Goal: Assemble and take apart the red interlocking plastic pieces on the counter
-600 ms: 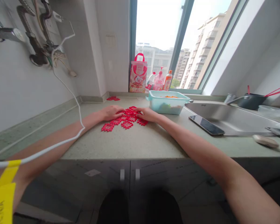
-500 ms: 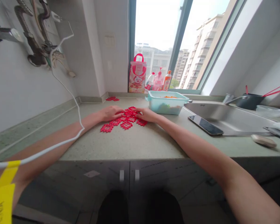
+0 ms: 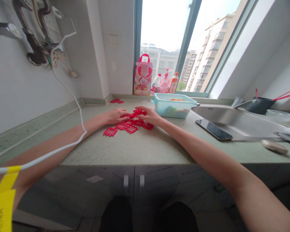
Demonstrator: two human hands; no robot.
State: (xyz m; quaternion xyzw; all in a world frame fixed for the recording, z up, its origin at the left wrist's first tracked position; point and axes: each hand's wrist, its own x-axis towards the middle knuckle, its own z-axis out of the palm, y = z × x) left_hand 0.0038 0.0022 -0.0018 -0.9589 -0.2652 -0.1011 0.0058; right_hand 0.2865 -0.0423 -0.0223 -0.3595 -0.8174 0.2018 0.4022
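Red lattice mat lies on the speckled counter at 12 o'clock from the person. Left hand rests open on its edge; right hand curls closed, gripping its top. Teal plastic tub sits near, at 2 o'clock from the mat.

A light blue plastic box with orange food inside stands on the table, near the middle of the frame. Behind it, at the window, are a red and white gift bag and a pink pump bottle. To the right, a black phone lies beside the steel sink. A dark pot with red chopsticks stands behind the sink. Metal pipes are on the wall in the upper left of the frame.
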